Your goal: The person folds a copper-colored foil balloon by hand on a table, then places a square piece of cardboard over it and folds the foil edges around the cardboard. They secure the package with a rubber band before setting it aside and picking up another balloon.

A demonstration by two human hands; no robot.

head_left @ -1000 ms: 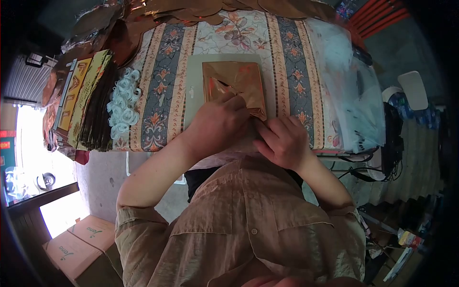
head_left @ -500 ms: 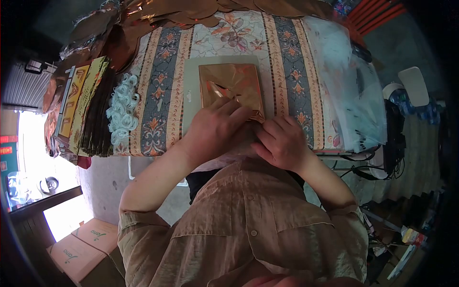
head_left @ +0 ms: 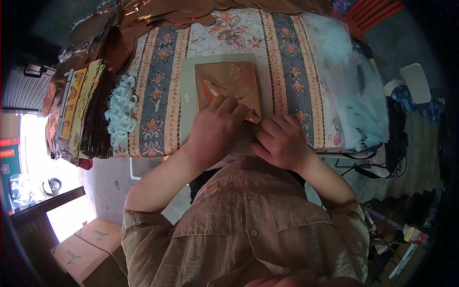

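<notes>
A shiny gold foil packet [head_left: 227,79] lies flat on a grey-green board [head_left: 190,115], its foil wrinkled and its near right corner crumpled. My left hand [head_left: 217,126] rests over the near end of the packet, fingers curled and pressed onto the foil. Close by that corner, my right hand [head_left: 281,142] is closed, with its fingers bent inward and the thumb toward the left hand. Something thin and translucent, like plastic film [head_left: 244,143], shows between my hands. What the right fingertips pinch is hidden.
Several pale ring-shaped strips [head_left: 122,112] lie in a heap at the left, beside a stack of yellow and gold printed packets [head_left: 86,103]. Clear plastic bags [head_left: 351,91] cover the right side of the patterned tablecloth [head_left: 296,86]. Copper-coloured sheets [head_left: 167,12] line the far edge.
My left fingers have drawn slightly closer together at the packet's near end. My right hand stays nearly in place. The whole view has shifted a little.
</notes>
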